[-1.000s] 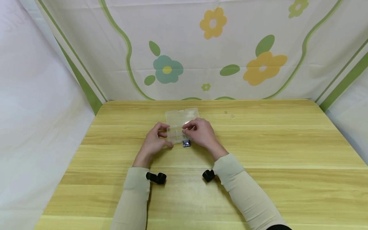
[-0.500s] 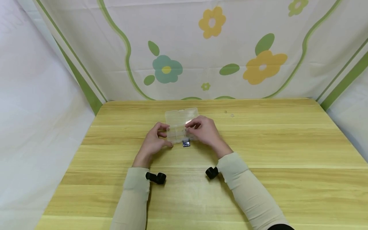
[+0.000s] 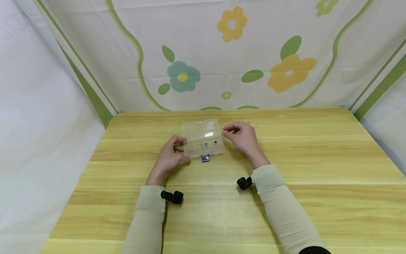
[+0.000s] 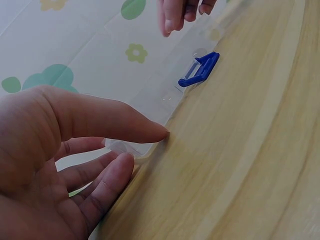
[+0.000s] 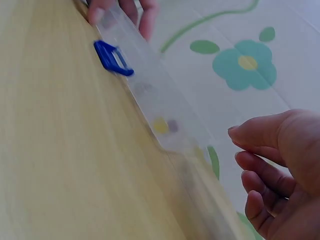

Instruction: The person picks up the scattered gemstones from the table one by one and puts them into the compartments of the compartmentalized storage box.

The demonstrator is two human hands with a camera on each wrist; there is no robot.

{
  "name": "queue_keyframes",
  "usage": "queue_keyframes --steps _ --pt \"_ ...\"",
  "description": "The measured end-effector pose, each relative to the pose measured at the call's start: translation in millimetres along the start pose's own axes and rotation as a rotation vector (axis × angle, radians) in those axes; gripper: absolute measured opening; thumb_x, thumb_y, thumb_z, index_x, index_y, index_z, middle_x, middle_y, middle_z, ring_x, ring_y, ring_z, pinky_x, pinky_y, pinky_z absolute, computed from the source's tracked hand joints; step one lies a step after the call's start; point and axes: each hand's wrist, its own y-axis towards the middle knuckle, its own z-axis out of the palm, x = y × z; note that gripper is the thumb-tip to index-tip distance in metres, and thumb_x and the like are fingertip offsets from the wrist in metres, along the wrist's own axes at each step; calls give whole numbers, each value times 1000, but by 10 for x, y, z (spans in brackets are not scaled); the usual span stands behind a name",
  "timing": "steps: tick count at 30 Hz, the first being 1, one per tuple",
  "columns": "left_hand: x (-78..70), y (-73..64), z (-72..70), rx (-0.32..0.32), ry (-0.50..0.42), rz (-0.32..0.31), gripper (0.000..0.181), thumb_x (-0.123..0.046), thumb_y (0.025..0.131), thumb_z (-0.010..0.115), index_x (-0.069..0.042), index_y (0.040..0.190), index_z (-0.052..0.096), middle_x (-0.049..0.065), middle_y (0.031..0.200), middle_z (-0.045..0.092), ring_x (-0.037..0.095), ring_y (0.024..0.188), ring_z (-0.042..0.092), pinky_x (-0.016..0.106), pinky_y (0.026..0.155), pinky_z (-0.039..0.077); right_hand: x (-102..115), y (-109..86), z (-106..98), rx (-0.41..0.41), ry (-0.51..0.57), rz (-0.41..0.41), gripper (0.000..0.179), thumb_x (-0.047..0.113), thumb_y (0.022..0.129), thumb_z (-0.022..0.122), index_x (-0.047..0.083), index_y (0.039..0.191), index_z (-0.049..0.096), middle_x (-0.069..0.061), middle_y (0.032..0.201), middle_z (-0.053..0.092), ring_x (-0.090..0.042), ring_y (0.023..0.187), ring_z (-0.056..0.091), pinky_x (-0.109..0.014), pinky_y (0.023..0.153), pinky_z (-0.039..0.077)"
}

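Note:
A clear plastic compartment box (image 3: 199, 151) lies on the table with its lid (image 3: 199, 128) raised at the back. A blue latch (image 3: 205, 158) hangs at its front edge. My left hand (image 3: 169, 155) holds the box's left end, thumb at the front corner and fingers round the side. Small round pieces, including a dark one (image 3: 215, 142), lie in the box; through its wall a yellow piece (image 5: 160, 125) shows in the right wrist view. Just right of the box is my right hand (image 3: 244, 138), its fingers loosely bent with nothing visible between thumb and fingertips (image 5: 235, 134).
Beyond my right hand, two tiny pale round pieces, one of them a ring (image 3: 256, 126), lie near the back of the wooden table (image 3: 317, 151). A floral cloth (image 3: 215, 53) hangs behind the table, and white cloth covers both sides.
My right hand has moved off the box's compartments to the right and back, uncovering the box's right half and the dark pieces. The left hand keeps its place.

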Motion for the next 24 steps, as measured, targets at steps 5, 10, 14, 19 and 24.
queue_keyframes --steps 5,10,14,19,24 --pt "5 -11 -7 -5 7 -2 73 10 77 84 -17 141 61 7 149 58 30 126 54 44 102 47 -127 52 -107 -39 -14 55 19 21 99 77 11 114 82 -12 116 77 -28 101 64 -38 88 51" --pt "10 -14 -11 -8 13 -1 72 9 78 84 -17 141 61 6 148 59 30 125 54 43 100 47 -227 69 -195 -84 -16 92 20 22 100 75 11 115 82 -12 111 75 -26 98 63 -37 87 51" --pt "7 -19 -15 -4 16 -2 71 7 78 84 -17 141 61 6 147 59 30 124 53 42 98 46 -290 68 -256 -116 -7 117 21 23 101 75 10 116 81 -12 112 75 -24 98 63 -35 87 51" --pt "-18 -20 -6 0 14 4 71 7 78 84 -16 142 61 7 148 58 30 125 53 41 97 47 -376 82 -357 -144 14 145 23 24 101 74 9 118 81 -12 114 75 -23 99 64 -34 88 51" --pt "-53 -10 50 3 16 9 72 8 78 84 -16 142 60 7 148 59 31 125 55 43 100 48 -462 79 -478 -183 21 182 24 23 101 75 10 120 81 -11 116 75 -17 97 64 -28 86 51"
